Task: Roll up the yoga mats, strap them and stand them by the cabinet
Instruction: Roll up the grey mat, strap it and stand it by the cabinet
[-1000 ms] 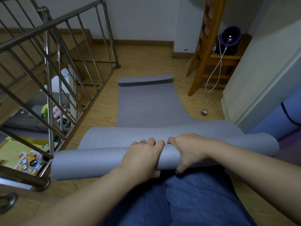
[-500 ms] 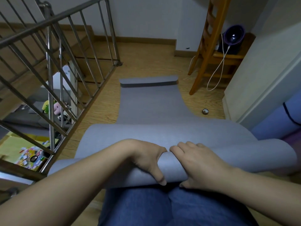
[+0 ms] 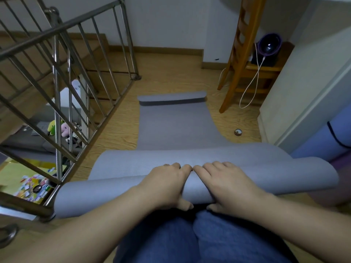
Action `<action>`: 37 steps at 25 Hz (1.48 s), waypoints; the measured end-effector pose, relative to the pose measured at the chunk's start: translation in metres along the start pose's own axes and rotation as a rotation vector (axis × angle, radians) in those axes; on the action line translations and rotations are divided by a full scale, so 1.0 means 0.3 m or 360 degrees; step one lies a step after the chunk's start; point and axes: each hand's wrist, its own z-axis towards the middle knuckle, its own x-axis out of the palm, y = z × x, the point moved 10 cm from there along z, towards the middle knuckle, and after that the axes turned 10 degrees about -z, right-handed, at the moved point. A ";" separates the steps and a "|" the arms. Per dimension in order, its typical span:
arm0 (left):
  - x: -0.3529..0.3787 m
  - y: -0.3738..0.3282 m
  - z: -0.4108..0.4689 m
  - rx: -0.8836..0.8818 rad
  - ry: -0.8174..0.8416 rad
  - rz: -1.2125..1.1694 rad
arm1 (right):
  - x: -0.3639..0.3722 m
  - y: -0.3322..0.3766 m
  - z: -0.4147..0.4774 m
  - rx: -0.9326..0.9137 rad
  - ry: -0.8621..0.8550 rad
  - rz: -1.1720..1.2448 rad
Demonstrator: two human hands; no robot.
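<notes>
Wood-grain floor (image 3: pixel 171 76), warm and yellowish, runs across this landing, and stretched along it is the grey yoga mat (image 3: pixel 174 126), matte and finely ribbed, its far end curled up into a low lip. At the near end, right against the person's blue jeans (image 3: pixel 190 240), the mat is wound into a fat, soft roll (image 3: pixel 95 192) lying crosswise, both ends reaching out past the forearms. The left hand (image 3: pixel 165 183) sits on the middle of that roll, fingers draped over the far side, thumb tucked under the near side, so the grip is wrapped round the mat. The right hand (image 3: pixel 226 183) is just beside it, fingertips almost meeting the left's, and it has the same shape: fingers over, thumb beneath, grip holding the roll. Off to the left, a steel railing (image 3: pixel 57 92) of round polished bars slants along a stairwell, with plush toys (image 3: pixel 57 128) visible through it on a lower level. Over on the right a varnished wooden ladder (image 3: pixel 241 46) leans upward, and a white cable (image 3: pixel 250 86) loops down from a round purple device (image 3: pixel 269 44) on a low wooden shelf. One small round object (image 3: pixel 238 132) lies on the boards near the mat's right edge, too small to identify. Beside the pale cabinet panel (image 3: pixel 303 82) is a blue rolled mat (image 3: pixel 322 141), smooth, with a dark strap (image 3: pixel 331 133) round it, partly cut off by the frame.
</notes>
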 end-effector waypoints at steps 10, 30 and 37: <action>0.062 -0.022 -0.019 -0.0040 0.0966 -0.0652 | -0.042 -0.003 -0.022 -0.0060 0.0565 0.0350; 0.050 -0.011 0.030 -0.0105 0.0637 -0.0277 | 0.008 0.007 -0.018 0.0068 0.0382 0.0147; 0.025 -0.071 0.000 0.0015 -0.0056 0.0326 | 0.063 -0.049 0.069 -0.0022 0.0731 0.0466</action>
